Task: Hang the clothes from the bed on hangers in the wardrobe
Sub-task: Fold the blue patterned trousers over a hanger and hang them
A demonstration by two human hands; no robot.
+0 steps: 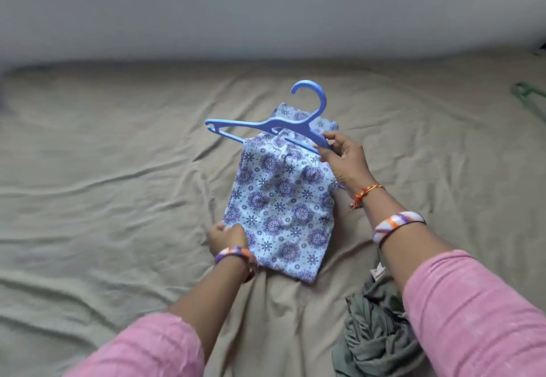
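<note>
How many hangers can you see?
2. A blue hanger held by the right hand above the patterned garment; a green hanger at the right edge, mostly cut off.

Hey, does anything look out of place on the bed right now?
Only small things: a grey-green garment lies crumpled near the right arm, and a green hanger sits alone at the bed's far right edge.

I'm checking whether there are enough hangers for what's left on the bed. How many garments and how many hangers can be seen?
Garments: 2, the patterned blue garment and the crumpled grey-green garment.
Hangers: 2, the blue hanger and the green hanger at the right edge.
Total: 4
</note>
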